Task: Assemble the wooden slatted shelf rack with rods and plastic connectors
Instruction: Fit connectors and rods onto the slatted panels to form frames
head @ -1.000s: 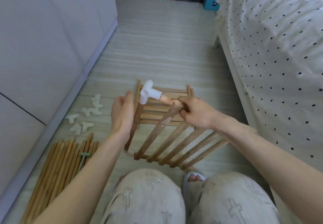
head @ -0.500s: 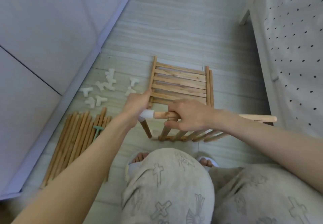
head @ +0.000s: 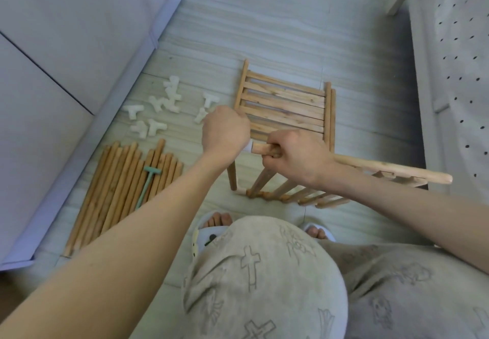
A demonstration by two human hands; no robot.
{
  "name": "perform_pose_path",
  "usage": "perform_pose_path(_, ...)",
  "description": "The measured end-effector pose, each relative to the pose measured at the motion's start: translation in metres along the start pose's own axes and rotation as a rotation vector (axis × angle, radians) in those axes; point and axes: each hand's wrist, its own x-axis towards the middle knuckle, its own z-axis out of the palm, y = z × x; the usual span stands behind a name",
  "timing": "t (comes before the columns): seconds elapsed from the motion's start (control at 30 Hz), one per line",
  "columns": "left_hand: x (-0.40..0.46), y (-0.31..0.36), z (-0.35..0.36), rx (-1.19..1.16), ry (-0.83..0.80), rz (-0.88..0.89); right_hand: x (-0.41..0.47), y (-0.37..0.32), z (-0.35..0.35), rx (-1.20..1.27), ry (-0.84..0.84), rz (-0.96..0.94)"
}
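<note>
Both fists clamp: right hand (head: 293, 153) round the rod (head: 391, 170), left hand (head: 225, 130) (knuckles up) over its connector (head: 247, 148).

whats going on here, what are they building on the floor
A person is putting together a wooden rack. The right hand grips a wooden rod, and the left hand is closed over the white connector at its end. A slatted panel lies flat on the floor beyond the hands. Spare rods and loose connectors wait to the left.
</note>
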Motion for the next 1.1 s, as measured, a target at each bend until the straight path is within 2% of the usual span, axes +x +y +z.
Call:
perform_pose_path(0.17,-0.002,-0.001,0.006,0.132,0.08,0.075,-0.004,-0.001,0.004,0.008,0.024,0.022)
perform_pose_path(0.33,-0.01,-0.003,0.008,0.208,0.087,0.135,-0.009,0.0,0.004,0.033,0.005,0.04)
perform_pose_path(1.1,-0.026,0.004,0.015,0.204,0.1,0.195,-0.022,0.005,0.001,0.094,-0.019,0.086)
